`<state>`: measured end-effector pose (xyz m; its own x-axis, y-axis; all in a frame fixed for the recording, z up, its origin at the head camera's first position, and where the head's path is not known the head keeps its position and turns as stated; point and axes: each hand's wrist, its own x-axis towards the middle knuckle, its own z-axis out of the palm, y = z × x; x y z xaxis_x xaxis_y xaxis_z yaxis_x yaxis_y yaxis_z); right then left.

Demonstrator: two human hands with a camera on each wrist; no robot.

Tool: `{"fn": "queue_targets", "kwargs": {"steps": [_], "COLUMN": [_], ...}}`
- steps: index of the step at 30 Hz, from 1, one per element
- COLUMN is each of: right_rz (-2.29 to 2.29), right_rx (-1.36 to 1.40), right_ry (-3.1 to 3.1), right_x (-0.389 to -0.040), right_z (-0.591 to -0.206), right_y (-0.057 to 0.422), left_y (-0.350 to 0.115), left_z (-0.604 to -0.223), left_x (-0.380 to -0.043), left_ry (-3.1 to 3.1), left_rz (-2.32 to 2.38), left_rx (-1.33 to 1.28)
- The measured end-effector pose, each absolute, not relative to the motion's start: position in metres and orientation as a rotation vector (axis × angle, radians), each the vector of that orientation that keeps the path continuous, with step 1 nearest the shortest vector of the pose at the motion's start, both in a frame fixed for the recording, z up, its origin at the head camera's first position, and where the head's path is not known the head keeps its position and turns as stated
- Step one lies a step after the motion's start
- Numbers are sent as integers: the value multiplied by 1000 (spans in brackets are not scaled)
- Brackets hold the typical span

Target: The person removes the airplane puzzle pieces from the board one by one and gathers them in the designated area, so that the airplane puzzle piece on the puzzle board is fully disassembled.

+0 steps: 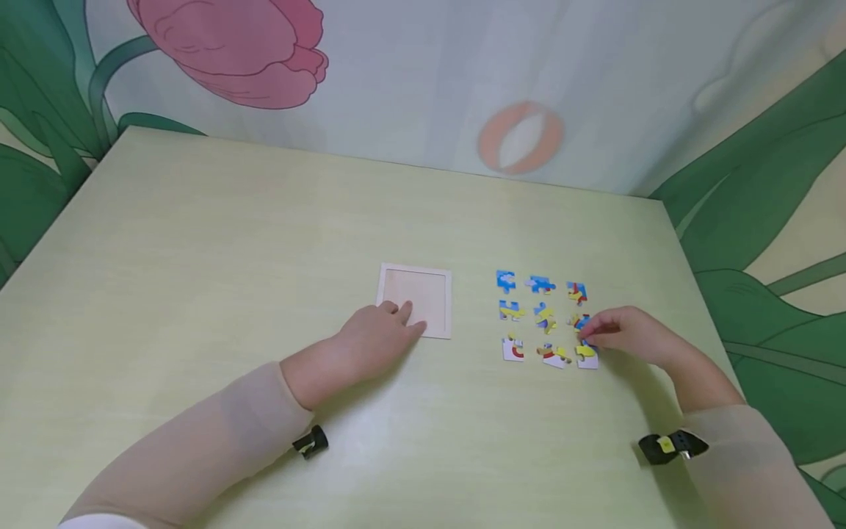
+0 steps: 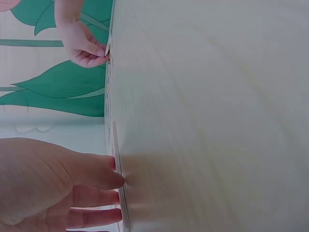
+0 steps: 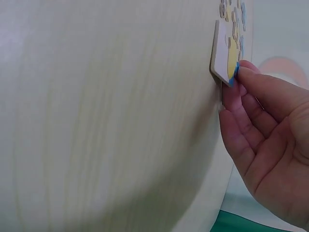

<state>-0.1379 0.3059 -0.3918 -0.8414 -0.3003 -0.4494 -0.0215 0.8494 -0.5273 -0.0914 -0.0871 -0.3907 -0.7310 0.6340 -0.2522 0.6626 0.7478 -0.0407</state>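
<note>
A shallow square wooden puzzle tray (image 1: 447,305) lies on the table with a bare inside. My left hand (image 1: 377,339) rests on its lower left part, fingers spread over it; in the left wrist view, the thumb of that hand (image 2: 53,183) touches the tray's edge. To the right, several jigsaw pieces (image 1: 545,316) in blue, yellow, red and white lie apart in rows. My right hand (image 1: 631,334) pinches the bottom right jigsaw piece (image 1: 587,358) between thumb and fingers. In the right wrist view this white, yellow and blue piece (image 3: 221,53) looks slightly tilted.
The pale table (image 1: 264,220) meets a wall (image 1: 410,88) painted with a pink flower and green leaves along its far edge. Dark wrist devices (image 1: 670,446) are worn at both sleeves.
</note>
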Motion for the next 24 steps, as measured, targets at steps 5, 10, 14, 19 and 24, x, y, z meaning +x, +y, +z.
{"fn": "queue_targets", "kwargs": {"steps": [5, 10, 14, 19, 24], "right_rz": [-695, -669, -650, -627, -602], "right_rx": [-241, -264, -266, -282, -337], "right_ry": [2493, 2512, 2530, 2543, 2570], "right_x": [-135, -134, -133, -133, -132], "right_z": [-391, -389, -387, -386, -382], "right_y": [306, 304, 302, 302, 300], "left_y": [-87, -87, -87, -89, -90], "left_z": [-390, -390, -389, -387, -387], "left_x": [-90, -90, -91, -92, -94], "left_ry": [2718, 2710, 2700, 2697, 2704], "left_rz": [-174, -177, -163, -112, -56], "left_rx": [1028, 1018, 1008, 1025, 1056]}}
